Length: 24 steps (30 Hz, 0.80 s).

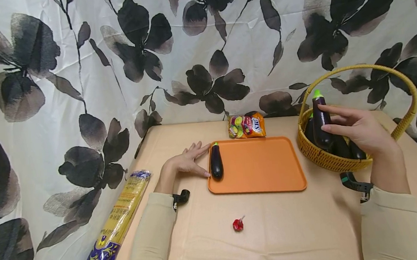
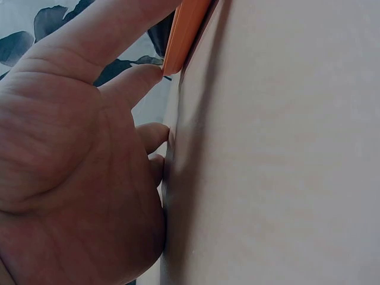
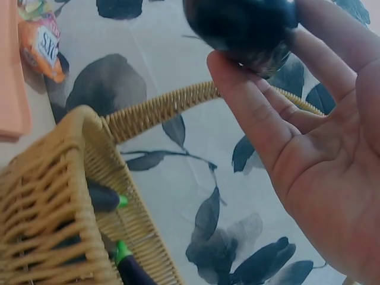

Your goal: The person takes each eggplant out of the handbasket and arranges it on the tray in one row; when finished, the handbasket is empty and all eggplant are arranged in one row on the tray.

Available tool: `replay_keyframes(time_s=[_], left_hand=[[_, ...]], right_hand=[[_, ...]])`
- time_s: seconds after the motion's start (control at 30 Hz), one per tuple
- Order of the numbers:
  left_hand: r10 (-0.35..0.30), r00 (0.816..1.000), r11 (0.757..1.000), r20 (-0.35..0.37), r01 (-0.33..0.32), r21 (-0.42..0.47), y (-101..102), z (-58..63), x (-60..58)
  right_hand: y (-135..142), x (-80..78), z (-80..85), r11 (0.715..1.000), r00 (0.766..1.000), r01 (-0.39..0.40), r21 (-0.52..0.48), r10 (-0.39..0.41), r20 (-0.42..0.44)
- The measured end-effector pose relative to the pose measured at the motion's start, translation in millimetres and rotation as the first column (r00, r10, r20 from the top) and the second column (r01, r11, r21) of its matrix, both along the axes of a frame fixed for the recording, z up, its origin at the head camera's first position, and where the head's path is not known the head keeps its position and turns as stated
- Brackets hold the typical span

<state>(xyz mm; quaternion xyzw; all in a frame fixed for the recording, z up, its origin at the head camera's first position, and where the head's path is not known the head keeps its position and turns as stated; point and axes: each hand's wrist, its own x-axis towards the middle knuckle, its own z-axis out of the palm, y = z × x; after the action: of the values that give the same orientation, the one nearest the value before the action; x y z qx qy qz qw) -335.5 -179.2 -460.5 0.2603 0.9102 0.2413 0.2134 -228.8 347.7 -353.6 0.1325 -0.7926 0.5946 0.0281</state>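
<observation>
My right hand (image 1: 363, 129) pinches a dark purple eggplant (image 1: 321, 123) with a bright green stem end, held upright over the wicker basket (image 1: 332, 164). In the right wrist view the held eggplant (image 3: 243, 27) sits between thumb and fingers above the basket wall (image 3: 47, 202). More eggplants (image 3: 133, 267) lie inside the basket. At the left edge of the orange tray (image 1: 261, 166), my left hand (image 1: 185, 163) rests with its fingers spread, touching the rim. One eggplant (image 1: 216, 162) lies lengthwise on the tray beside that hand.
A bag of candy (image 1: 246, 126) lies behind the tray. One small red wrapped candy (image 1: 238, 224) is on the table in front. A long pack of spaghetti (image 1: 117, 226) lies along the left table edge. The basket's tall handle (image 1: 360, 66) arches above the right hand.
</observation>
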Motion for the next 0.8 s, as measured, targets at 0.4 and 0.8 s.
replay_keyframes(time_s=[0.4, 0.8], left_hand=[[0.011, 1.0, 1.0, -0.001, -0.011, 0.002, 2.5, -0.6, 0.9], [0.012, 1.0, 1.0, -0.004, -0.012, 0.004, 4.9, -1.5, -0.5]], right_hand=[[-22.5, -9.7, -5.8, 0.979, 0.98, -0.183, -0.088, 0.174, -0.101], [-57.3, -24.9, -18.0, 0.982, 0.98, -0.189, 0.012, 0.19, -0.062]])
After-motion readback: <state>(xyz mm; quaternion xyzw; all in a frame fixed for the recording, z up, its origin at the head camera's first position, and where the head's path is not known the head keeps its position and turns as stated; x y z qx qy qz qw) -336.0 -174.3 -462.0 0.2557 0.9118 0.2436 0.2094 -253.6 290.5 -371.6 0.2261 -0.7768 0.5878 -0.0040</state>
